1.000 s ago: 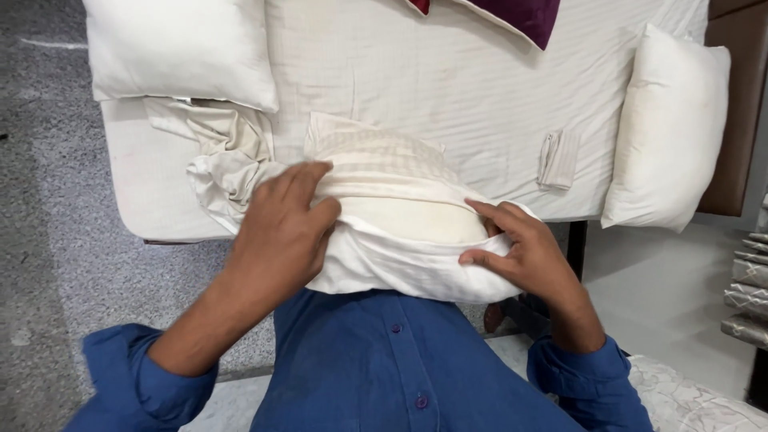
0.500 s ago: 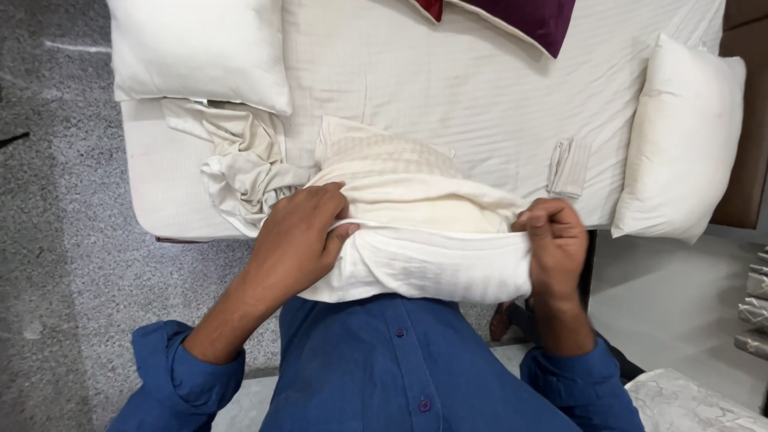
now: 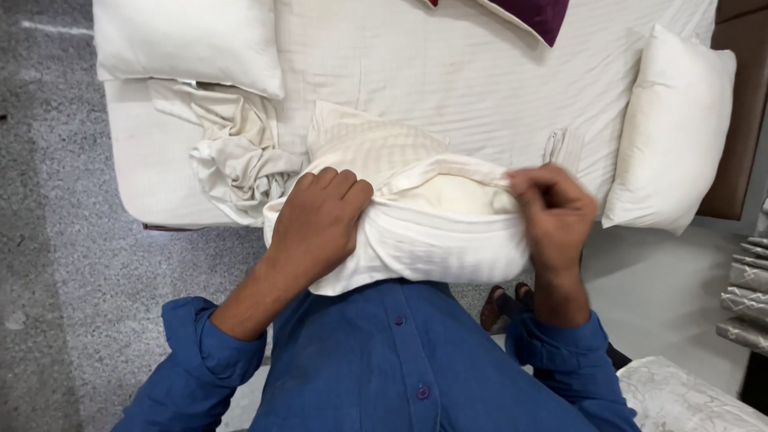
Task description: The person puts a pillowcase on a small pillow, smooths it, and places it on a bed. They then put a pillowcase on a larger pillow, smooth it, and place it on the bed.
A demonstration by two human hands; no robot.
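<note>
- One pillow (image 3: 448,196), cream, sits pressed against my chest at the edge of the bed (image 3: 448,72), partly inside one white pillowcase (image 3: 416,248).
- My left hand (image 3: 320,224) lies curled over the left end of the pillowcase, fingers bent and knuckles up, gripping the fabric where it bunches over the pillow corner.
- My right hand (image 3: 556,212) is closed in a pinch on the pillowcase's open hem at the right end, lifting that edge over the pillow.
- The pillow's exposed part shows between my two hands; its far corner rests on the bed sheet.
- Two further pillows, white: one (image 3: 188,40) at the bed's upper left corner, one (image 3: 672,128) standing at the right side against the brown headboard (image 3: 740,104).
- One crumpled cream cloth (image 3: 236,148) lies on the bed just left of my left hand.
- One maroon cushion (image 3: 540,12), partly in view at the top edge.
- Two blue shirt sleeves (image 3: 192,336), both mine.
</note>
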